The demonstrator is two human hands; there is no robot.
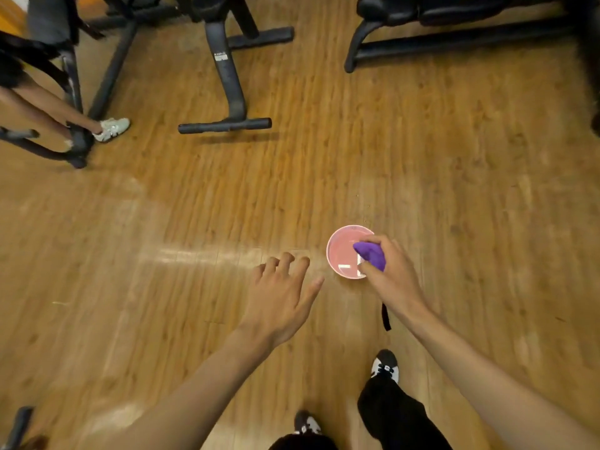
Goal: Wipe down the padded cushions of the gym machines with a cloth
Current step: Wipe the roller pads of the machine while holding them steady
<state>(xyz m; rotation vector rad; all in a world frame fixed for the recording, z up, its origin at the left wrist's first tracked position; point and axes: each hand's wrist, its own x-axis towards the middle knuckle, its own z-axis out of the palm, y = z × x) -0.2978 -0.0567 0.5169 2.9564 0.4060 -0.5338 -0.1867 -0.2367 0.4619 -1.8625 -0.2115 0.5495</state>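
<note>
My right hand is shut on a bunched purple cloth, holding it over the right side of a small pink bowl that stands on the wooden floor. Whether the cloth touches the liquid in the bowl I cannot tell. My left hand hovers just left of the bowl, fingers spread, holding nothing. Black padded cushions of a gym machine show at the top right edge.
A black machine frame with a T-shaped foot stands ahead at centre left. Another person's legs and white shoe are by a frame at the left. A long black base bar runs at top right. My own feet are below.
</note>
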